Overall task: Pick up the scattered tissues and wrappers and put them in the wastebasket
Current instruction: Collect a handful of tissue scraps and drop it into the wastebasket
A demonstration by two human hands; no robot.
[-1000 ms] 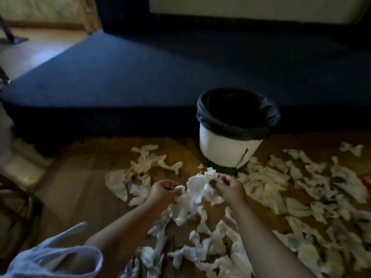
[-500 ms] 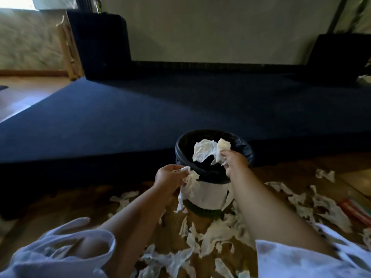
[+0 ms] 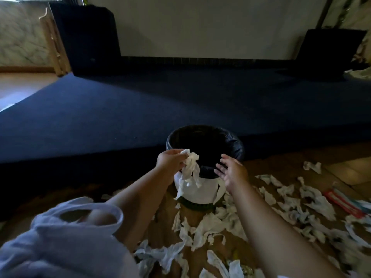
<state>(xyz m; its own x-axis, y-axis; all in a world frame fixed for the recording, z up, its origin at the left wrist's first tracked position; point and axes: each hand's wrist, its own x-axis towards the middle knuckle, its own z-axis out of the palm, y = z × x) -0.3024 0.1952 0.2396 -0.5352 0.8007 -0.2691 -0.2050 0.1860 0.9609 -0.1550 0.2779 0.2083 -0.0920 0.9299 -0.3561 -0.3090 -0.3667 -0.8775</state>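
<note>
Where the right hand (image 3: 233, 173) gripped a white wad over the mouth of the wastebasket (image 3: 202, 192) half a second ago, it now hangs empty just before the near rim, fingers spread and slack, and the wad is out of sight; the black liner (image 3: 235, 146) is too dark to show what lies inside. The left hand (image 3: 170, 162) has come up to rim height and still pinches a crumpled tissue (image 3: 190, 170), whose tails dangle in front of the basket's white wall. Loose tissues (image 3: 208, 225) cover the wooden floor (image 3: 345, 169) around the base and out to the right, and a red-and-white wrapper (image 3: 341, 203) lies among them near the right edge. A pale sleeve (image 3: 66, 237) fills the lower left corner. Directly behind the basket rises the front edge of a blue carpeted platform (image 3: 160, 101), with a dark box (image 3: 88, 37) on its far left and another (image 3: 329, 53) on its far right. Bare floor shows to the basket's right
</note>
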